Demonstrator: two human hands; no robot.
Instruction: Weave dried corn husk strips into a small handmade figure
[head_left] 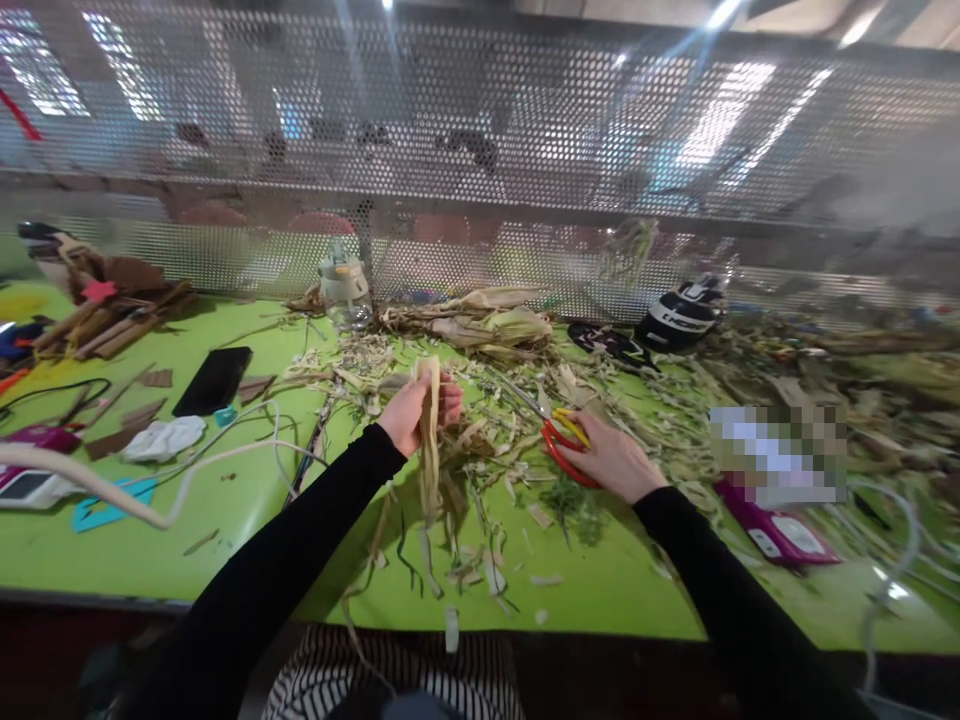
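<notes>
Over the middle of the green table, my left hand is closed around a long pale strip of corn husk, which hangs down past my fingers. To the right, my right hand grips the red and yellow handles of a pair of scissors. The blades point up and left, low over husk scraps, apart from the strip. Many cut scraps lie around both hands. Beneath my right hand sits a tuft of green fibres. Whole dried husks are heaped behind my hands.
A clear bottle and a black cap stand near the perforated metal screen. On the left are a black phone, a crumpled tissue and a white cord. A magenta device with cables lies on the right.
</notes>
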